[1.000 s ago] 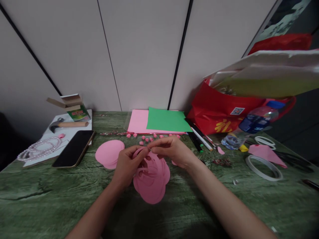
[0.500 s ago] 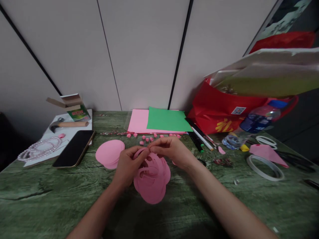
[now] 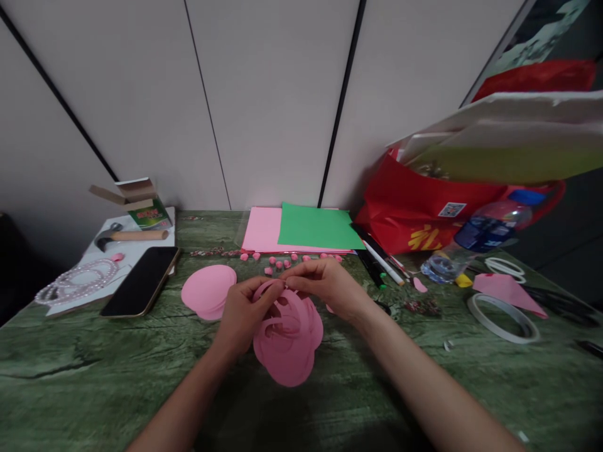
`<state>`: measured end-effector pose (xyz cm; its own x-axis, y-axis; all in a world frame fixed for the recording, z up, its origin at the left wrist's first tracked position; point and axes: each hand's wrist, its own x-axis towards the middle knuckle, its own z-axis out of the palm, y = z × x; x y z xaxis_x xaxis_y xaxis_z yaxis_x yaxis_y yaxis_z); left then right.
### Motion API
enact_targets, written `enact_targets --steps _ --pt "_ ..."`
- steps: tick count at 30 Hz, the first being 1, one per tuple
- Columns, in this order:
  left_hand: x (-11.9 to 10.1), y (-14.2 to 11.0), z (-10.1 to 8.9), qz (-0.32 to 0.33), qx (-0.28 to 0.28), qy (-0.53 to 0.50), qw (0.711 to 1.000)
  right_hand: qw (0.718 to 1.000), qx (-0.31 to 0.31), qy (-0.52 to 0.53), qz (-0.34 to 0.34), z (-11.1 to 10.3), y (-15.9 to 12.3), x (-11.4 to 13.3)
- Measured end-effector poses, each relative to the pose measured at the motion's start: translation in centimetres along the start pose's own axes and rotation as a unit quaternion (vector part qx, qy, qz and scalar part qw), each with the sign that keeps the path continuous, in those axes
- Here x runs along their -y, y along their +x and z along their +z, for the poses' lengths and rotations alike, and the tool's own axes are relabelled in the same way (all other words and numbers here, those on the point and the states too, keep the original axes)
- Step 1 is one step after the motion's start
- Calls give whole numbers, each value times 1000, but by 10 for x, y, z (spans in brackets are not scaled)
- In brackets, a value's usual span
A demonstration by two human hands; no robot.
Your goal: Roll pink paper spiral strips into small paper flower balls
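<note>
Nearest, the pink paper spirals (image 3: 288,362) hang in a loose, overlapping bunch over the desk (image 3: 94,389), rounded ends downward; whether they touch its surface cannot be told. The left hand (image 3: 241,309) pinches their upper rim between thumb and fingers, and the right hand (image 3: 332,289) has its thumb and forefinger drawn together on that same rim, just beside the left thumb. The spirals look thin and very light, limp where cut into narrow bands and firmer at the broad ends, so they will probably crease, tangle or tear if tugged; the upper rim seems the safest hold, with a light fingertip pinch. Well to the spirals' right lies a roll of tape (image 3: 494,330); just to their left is a stack of pink paper ovals (image 3: 208,291), and farther left a smartphone (image 3: 141,281). Beyond the spirals lie small pink paper buds (image 3: 272,260), then a green sheet (image 3: 320,227) over pink sheets (image 3: 261,229), with a red bag (image 3: 391,210) off to the spirals' far right.
</note>
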<state>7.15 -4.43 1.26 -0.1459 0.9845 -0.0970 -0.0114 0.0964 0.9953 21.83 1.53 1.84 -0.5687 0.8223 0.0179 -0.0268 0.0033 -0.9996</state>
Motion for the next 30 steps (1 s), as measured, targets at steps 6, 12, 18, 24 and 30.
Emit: enact_targets --steps 6,12,18,24,30 --pt "1 0 0 9 3 10 1000 1000 0 -1 -12 -1 1 -3" --pt "1 0 0 4 4 15 1000 1000 -7 -1 -9 1 1 -3" --pt "3 2 -1 13 -9 -12 1000 999 -32 -15 -21 0 1 1" --pt "4 3 -1 17 -15 -51 998 999 -28 7 -22 -2 0 2" --pt "-2 0 0 3 -21 -70 997 998 -12 56 -7 -5 -1 4"
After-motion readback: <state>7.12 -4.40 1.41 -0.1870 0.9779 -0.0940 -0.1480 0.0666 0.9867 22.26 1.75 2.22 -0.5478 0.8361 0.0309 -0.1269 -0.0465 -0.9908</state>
